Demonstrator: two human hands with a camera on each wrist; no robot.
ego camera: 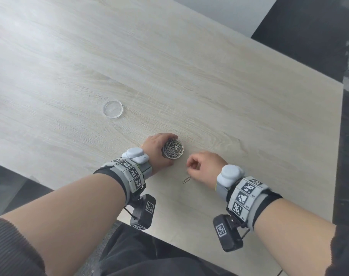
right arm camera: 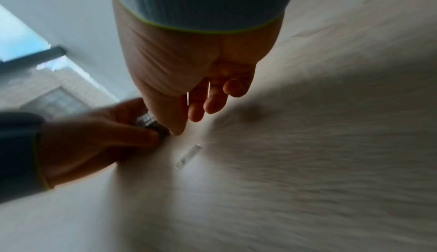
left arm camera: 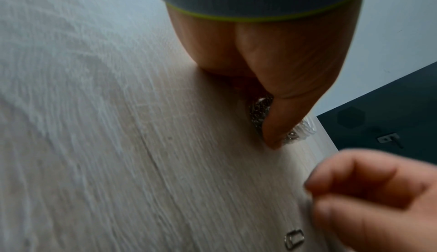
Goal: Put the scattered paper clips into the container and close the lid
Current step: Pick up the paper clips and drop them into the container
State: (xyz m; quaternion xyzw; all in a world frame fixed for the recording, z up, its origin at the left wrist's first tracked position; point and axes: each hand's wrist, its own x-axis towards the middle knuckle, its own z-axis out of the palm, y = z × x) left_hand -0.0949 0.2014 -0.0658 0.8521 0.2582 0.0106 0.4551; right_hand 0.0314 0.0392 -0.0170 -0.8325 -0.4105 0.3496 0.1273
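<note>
A small round clear container (ego camera: 173, 150), packed with silver paper clips, stands on the wooden table (ego camera: 169, 76). My left hand (ego camera: 156, 150) grips it from the left, fingers and thumb curled round its wall; the left wrist view shows the thumb (left arm camera: 281, 117) against the container (left arm camera: 301, 130). My right hand (ego camera: 196, 165) hovers just to its right, fingers loosely curled, nothing visible in them. One loose paper clip (ego camera: 187, 179) lies on the table just below those fingers, also visible as the clip (right arm camera: 189, 156) in the right wrist view and the clip (left arm camera: 294, 238) in the left wrist view. The clear round lid (ego camera: 112, 109) lies apart at the upper left.
The table's near edge (ego camera: 80, 188) runs diagonally under my forearms. Its right edge (ego camera: 338, 136) borders dark floor. Bare wood stretches between the lid and the container.
</note>
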